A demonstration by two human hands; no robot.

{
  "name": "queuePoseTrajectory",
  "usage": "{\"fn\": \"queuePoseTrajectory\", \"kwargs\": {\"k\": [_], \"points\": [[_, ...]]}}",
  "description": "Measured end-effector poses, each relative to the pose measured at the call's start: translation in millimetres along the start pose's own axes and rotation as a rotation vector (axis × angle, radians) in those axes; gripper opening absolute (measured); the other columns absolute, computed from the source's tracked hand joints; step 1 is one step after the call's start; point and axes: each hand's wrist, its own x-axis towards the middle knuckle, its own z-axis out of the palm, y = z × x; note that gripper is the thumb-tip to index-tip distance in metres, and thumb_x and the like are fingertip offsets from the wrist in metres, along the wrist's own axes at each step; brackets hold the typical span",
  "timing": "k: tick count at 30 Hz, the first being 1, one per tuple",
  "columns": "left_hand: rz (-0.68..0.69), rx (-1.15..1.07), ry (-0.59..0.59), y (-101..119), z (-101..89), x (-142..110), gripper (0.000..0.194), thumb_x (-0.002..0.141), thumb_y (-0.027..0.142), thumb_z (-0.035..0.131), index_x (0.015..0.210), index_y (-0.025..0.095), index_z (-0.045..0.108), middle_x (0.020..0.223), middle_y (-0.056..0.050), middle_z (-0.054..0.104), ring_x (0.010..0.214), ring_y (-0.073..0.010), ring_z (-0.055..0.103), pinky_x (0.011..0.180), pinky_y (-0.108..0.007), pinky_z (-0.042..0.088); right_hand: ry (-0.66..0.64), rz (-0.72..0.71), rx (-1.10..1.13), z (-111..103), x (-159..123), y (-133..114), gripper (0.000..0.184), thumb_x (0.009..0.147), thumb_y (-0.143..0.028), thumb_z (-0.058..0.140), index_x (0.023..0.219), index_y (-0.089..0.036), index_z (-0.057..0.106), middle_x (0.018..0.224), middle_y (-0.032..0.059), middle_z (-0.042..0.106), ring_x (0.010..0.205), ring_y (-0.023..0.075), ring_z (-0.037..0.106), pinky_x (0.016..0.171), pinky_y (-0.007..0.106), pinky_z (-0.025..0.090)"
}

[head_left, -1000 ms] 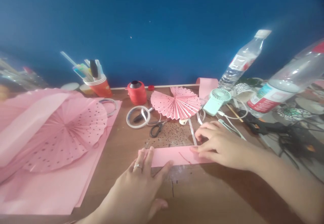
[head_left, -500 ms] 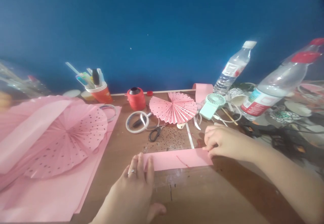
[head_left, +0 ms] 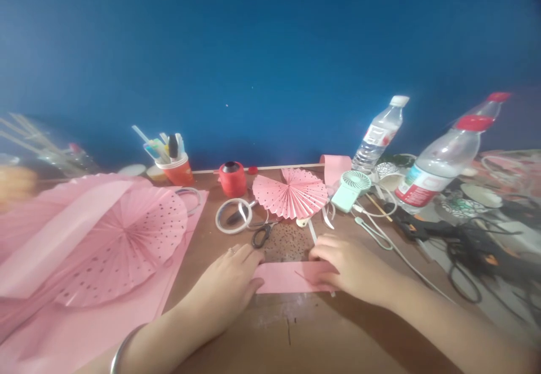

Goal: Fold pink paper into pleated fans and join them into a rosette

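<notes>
A pink paper strip (head_left: 279, 278) lies crosswise on the brown table in front of me, with a thin reddish line near its right part. My left hand (head_left: 236, 272) grips its left end, thumb below and curled fingers on the far side. At the opposite end my right hand (head_left: 344, 264) holds the strip in the same way, partly covering it. Just beyond it, tiny dark bits (head_left: 287, 241) are scattered on the wood. Behind them a half-open pink pleated paper fan (head_left: 291, 194) with punched holes lies near scissors (head_left: 262, 235) and a tape roll (head_left: 234, 216).
On the left, a large pleated pink paper piece (head_left: 156, 233) rests on pink sheets. A red cup of pens (head_left: 176, 170) and a red container (head_left: 232, 179) stand by the blue wall. Rightward are a mint hand fan (head_left: 350, 190), bottles (head_left: 431, 174) and cables (head_left: 465, 267).
My left hand has turned from lying flat on the strip to gripping its left end. My right hand has moved left and closer along the strip. The view has shifted slightly.
</notes>
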Motion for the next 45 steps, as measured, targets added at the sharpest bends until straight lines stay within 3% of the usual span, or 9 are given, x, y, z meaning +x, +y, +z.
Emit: {"fn": "queuePoseTrajectory", "kwargs": {"k": [4, 10, 17, 22, 24, 28, 30, 35, 45], "points": [[-0.018, -0.039, 0.02, 4, -5.2, -2, 0.012, 0.079, 0.017, 0.042, 0.086, 0.018, 0.051, 0.09, -0.004, 0.052, 0.085, -0.0195, 0.049, 0.078, -0.035, 0.038, 0.007, 0.021, 0.118, 3, 1, 2, 0.014, 0.077, -0.033, 0.058, 0.075, -0.02, 0.058, 0.074, 0.0, 0.057, 0.07, 0.0141, 0.051, 0.06, 0.025, 0.037], [-0.127, -0.252, -0.012, 1, -8.8, 0, 0.008, 0.076, 0.013, 0.039, 0.075, 0.02, 0.044, 0.072, 0.001, 0.052, 0.068, -0.0155, 0.049, 0.061, -0.027, 0.035, 0.165, 0.077, -0.049, 2, 3, 29, 0.046, 0.089, -0.035, 0.035, 0.049, -0.018, 0.05, 0.052, 0.0005, 0.05, 0.06, 0.0143, 0.05, 0.059, 0.027, 0.036], [-0.26, -0.662, 0.223, -1, -8.4, 2, 0.009, 0.081, 0.025, 0.037, 0.075, 0.019, 0.042, 0.066, 0.004, 0.046, 0.061, -0.0118, 0.045, 0.06, -0.024, 0.036, 0.445, 0.276, -0.357, -4, -7, 47, 0.04, 0.087, -0.034, 0.035, 0.057, -0.018, 0.057, 0.063, 0.0039, 0.057, 0.061, 0.0164, 0.054, 0.055, 0.027, 0.035], [-0.351, -1.003, 0.361, -8, -6.5, 6, 0.019, 0.081, 0.037, 0.042, 0.077, 0.019, 0.044, 0.061, 0.005, 0.044, 0.054, -0.0097, 0.042, 0.052, -0.021, 0.032, 0.55, -0.155, -0.211, 4, -8, 26, 0.011, 0.082, -0.022, 0.045, 0.088, -0.018, 0.054, 0.085, 0.0084, 0.058, 0.081, 0.0203, 0.054, 0.071, 0.033, 0.043], [-0.342, -0.968, 0.329, -10, -6.9, 7, 0.019, 0.08, 0.037, 0.043, 0.078, 0.018, 0.048, 0.061, 0.004, 0.047, 0.055, -0.0107, 0.044, 0.054, -0.021, 0.033, 0.552, -0.315, -0.141, 12, -9, 19, 0.024, 0.078, -0.02, 0.05, 0.102, -0.018, 0.046, 0.096, 0.0106, 0.054, 0.093, 0.0238, 0.051, 0.079, 0.039, 0.043], [-0.256, -0.653, 0.215, -9, -8.7, 5, 0.017, 0.08, 0.029, 0.041, 0.076, 0.02, 0.055, 0.068, 0.002, 0.056, 0.066, -0.0147, 0.052, 0.061, -0.024, 0.037, 0.901, -0.3, -0.022, 21, -11, 14, 0.037, 0.074, -0.013, 0.052, 0.107, -0.02, 0.037, 0.097, 0.0102, 0.045, 0.097, 0.0257, 0.047, 0.082, 0.046, 0.041], [-0.188, -0.496, 0.168, -8, -8.5, 4, 0.017, 0.08, 0.025, 0.04, 0.076, 0.02, 0.056, 0.075, 0.0, 0.059, 0.072, -0.0161, 0.053, 0.066, -0.026, 0.039, 0.798, -0.242, -0.08, 19, -9, 11, 0.04, 0.074, -0.013, 0.054, 0.111, -0.019, 0.039, 0.099, 0.0102, 0.048, 0.098, 0.026, 0.046, 0.084, 0.047, 0.039], [-0.118, -0.23, 0.163, -12, -4.8, 7, 0.018, 0.081, 0.019, 0.039, 0.075, 0.019, 0.057, 0.076, -0.002, 0.057, 0.075, -0.0169, 0.052, 0.068, -0.029, 0.04, 0.226, -0.128, -0.01, 14, 2, 3, 0.021, 0.082, -0.025, 0.051, 0.103, -0.021, 0.053, 0.098, 0.0067, 0.057, 0.093, 0.0223, 0.05, 0.079, 0.039, 0.043], [0.079, -0.042, 0.172, -10, -1.4, 3, 0.022, 0.077, 0.019, 0.049, 0.098, 0.019, 0.055, 0.103, -0.006, 0.054, 0.098, -0.0227, 0.047, 0.084, -0.039, 0.038, 0.173, -0.086, 0.171, 18, 2, 19, 0.016, 0.087, -0.027, 0.044, 0.08, -0.018, 0.056, 0.081, 0.0045, 0.056, 0.077, 0.0166, 0.051, 0.068, 0.031, 0.042]]}}
